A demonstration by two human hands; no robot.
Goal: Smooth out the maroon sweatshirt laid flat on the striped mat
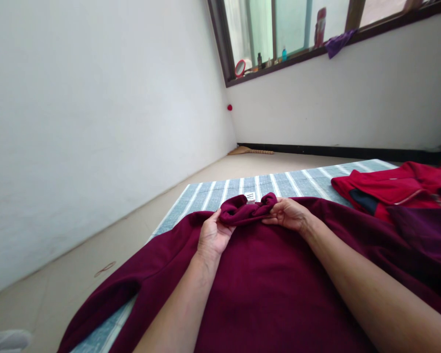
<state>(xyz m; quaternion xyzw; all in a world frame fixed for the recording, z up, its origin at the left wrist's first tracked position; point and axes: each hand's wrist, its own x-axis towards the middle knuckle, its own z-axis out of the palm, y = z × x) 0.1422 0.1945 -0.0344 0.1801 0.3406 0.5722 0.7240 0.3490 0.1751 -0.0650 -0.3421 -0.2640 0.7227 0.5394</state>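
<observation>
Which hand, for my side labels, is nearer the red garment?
Right. The right hand, at the maroon garment's collar, is left of the red garment; the left hand holds the collar's opposite side, farther off.

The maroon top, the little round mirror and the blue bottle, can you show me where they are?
Maroon top (257, 284): head view, on its wide front.
Round mirror (240, 68): head view, on its glass.
Blue bottle (284, 55): head view, on its body.

Lit softly by daylight from the window (292, 22). Slightly blurred in fine detail, visibly stretched toward the edges.
</observation>
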